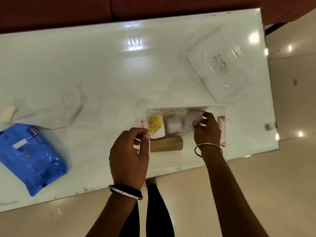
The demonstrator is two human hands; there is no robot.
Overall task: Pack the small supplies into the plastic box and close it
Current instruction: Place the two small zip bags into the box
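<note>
A clear plastic box [179, 108] with pink latches stands open near the table's front edge. Inside lie a white roll with a yellow label [156, 126], a small white gauze roll [174, 126], a brown cardboard tube [166, 144] and a white packet [192, 119]. My right hand [207, 130] is shut on the white packet at the box's right end. My left hand [130, 154] pinches the box's left wall beside the yellow-labelled roll. The clear lid [220, 65] lies apart at the back right.
A blue wipes pack [32, 156] lies at the left front of the white glass table [102, 69]. A clear plastic tray [68, 108] and a white roll [7, 112] sit behind it. Dark red seating runs along the far side.
</note>
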